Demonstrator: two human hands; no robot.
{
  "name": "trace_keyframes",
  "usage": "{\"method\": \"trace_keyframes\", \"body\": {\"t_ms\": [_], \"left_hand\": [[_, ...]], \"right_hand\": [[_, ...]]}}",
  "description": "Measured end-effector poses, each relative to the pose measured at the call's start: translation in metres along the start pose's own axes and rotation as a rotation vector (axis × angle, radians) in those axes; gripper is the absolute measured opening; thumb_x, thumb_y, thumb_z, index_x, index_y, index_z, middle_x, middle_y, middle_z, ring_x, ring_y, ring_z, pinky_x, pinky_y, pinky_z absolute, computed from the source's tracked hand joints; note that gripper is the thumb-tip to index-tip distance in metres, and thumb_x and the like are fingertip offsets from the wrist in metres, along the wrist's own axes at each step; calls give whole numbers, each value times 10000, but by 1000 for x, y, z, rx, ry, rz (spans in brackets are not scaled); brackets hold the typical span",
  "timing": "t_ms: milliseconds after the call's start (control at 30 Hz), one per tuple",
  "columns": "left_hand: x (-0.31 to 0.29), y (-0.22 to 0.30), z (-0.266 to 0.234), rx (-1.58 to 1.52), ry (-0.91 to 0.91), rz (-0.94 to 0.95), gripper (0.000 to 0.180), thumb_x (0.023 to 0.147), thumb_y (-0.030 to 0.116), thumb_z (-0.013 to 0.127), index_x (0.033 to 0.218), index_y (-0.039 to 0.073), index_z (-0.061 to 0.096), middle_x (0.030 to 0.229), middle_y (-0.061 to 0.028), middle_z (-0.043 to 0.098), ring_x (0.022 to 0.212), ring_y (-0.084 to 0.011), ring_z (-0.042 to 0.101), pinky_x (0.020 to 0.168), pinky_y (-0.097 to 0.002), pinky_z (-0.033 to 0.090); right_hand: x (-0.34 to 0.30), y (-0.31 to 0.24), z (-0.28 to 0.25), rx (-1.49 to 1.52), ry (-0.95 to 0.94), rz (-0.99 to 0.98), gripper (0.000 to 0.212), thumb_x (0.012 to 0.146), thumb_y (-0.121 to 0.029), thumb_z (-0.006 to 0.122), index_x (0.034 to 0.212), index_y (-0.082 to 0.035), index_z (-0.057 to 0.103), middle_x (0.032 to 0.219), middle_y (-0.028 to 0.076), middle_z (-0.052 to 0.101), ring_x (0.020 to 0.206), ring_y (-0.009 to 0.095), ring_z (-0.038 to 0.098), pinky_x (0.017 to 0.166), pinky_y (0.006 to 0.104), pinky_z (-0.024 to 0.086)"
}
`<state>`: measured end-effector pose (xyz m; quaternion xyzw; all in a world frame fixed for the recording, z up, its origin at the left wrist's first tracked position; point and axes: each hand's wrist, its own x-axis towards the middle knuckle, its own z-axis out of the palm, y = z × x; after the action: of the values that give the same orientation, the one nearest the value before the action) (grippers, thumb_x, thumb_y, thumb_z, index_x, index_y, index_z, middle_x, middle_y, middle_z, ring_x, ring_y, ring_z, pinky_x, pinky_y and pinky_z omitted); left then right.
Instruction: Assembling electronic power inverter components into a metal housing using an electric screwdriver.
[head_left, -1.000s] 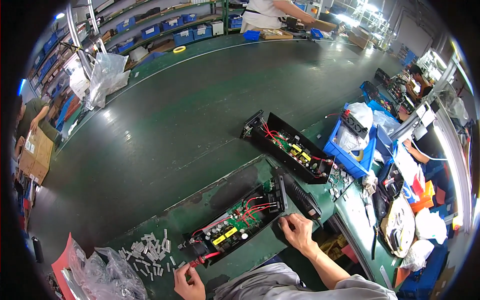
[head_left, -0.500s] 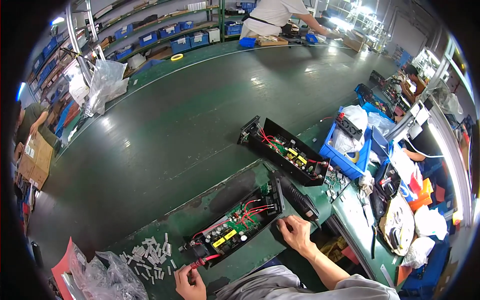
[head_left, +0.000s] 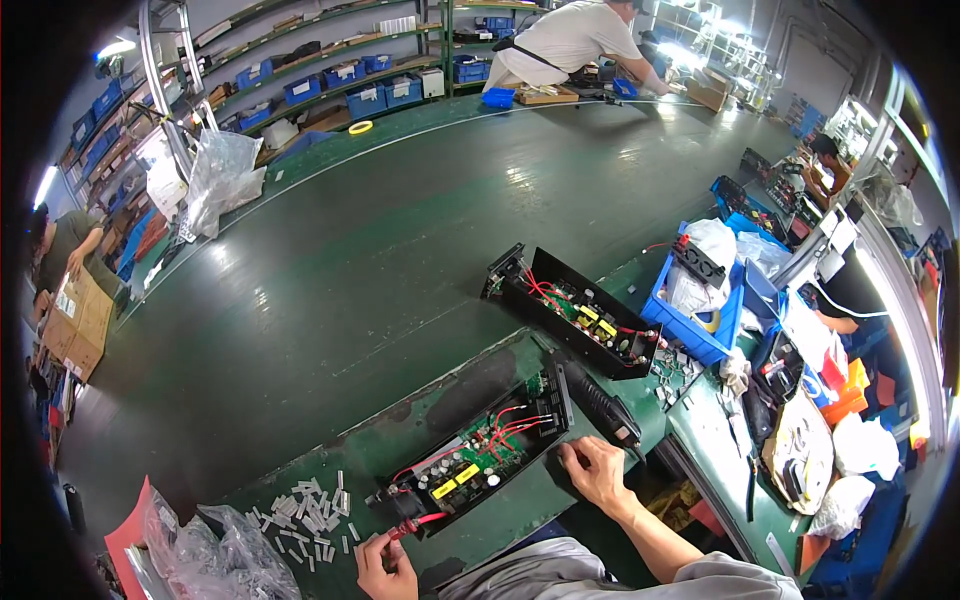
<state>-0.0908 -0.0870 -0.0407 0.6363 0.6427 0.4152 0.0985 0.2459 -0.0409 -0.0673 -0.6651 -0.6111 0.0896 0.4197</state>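
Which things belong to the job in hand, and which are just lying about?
In hand: nearer open black case with green circuit board; thick red cable at the left hand.
Apparently stray: yellow ring, far edge; crumpled clear plastic bag, lower left.

Person wears light grey top point(head_left: 545, 572), plain cloth, bunched in loose folds along lower edge of frame. Right sleeve point(head_left: 735, 580), at lower right, same grey, wide, creased, ends around elbow. Right forearm point(head_left: 655, 538) bare below sleeve hem. Left hand point(head_left: 387, 572), lower left of centre, bare; right hand point(head_left: 597, 470), lower right of centre, likewise bare.
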Motion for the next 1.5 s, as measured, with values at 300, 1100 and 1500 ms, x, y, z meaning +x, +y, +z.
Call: {"method": "trace_keyframes", "body": {"t_ms": [300, 1100, 1500], "left_hand": [[-7, -14, 10, -11, 7, -54, 128, 937, 90, 695, 1042, 20, 673, 936, -137, 646, 714, -247, 624, 584, -341, 491], [-9, -18, 13, -32, -13, -71, 178, 883, -53, 683, 1035, 28, 640, 921, -94, 615, 672, -171, 550, 475, -294, 404], [-10, -22, 13, -36, -4, 16, 189, 886, -54, 673, 1057, 24, 647, 935, -105, 614, 696, -186, 559, 484, -302, 409]], "right_hand": [[-1, 3, 2, -3, 14, -16, 139, 864, -98, 741, 784, -14, 665, 654, 135, 611, 534, 288, 593, 503, 378, 448], [-1, 2, 2, -3, 45, -31, 121, 854, -69, 745, 787, -6, 667, 667, 138, 626, 544, 290, 609, 502, 374, 459], [-1, 1, 2, 10, 43, -31, 121, 861, -46, 729, 783, 15, 659, 659, 148, 602, 549, 286, 584, 506, 367, 433]]}}
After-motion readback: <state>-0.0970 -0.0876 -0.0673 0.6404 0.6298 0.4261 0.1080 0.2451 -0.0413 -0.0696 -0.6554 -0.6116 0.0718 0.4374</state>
